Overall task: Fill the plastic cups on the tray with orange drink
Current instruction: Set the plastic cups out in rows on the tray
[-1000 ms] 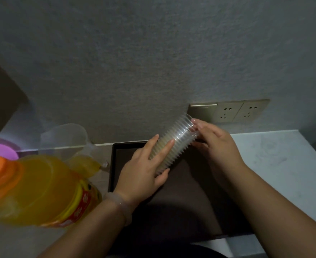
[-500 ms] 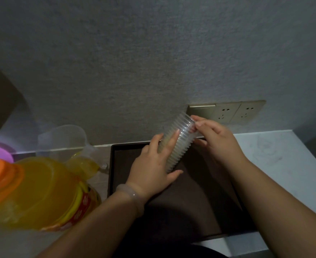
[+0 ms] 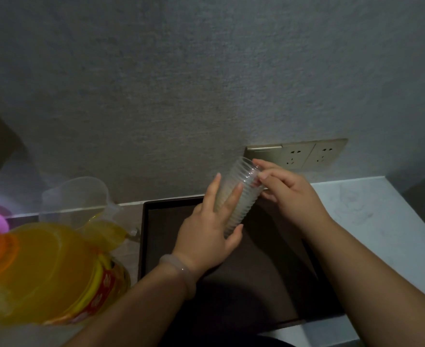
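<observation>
stack of cups [image 3: 239, 196] tipped more upright than 1 s ago; left hand [image 3: 206, 231] shifted right, wrapping its lower half; right hand [image 3: 289, 194] fingertips now pinch the top rim

Dim, grainy; dark shadow at bottom; wide-angle bending at edges.

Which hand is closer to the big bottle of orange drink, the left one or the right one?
Left. The left hand grips the cup stack right of the bottle; the right hand pinches the stack's top, farther right.
</observation>
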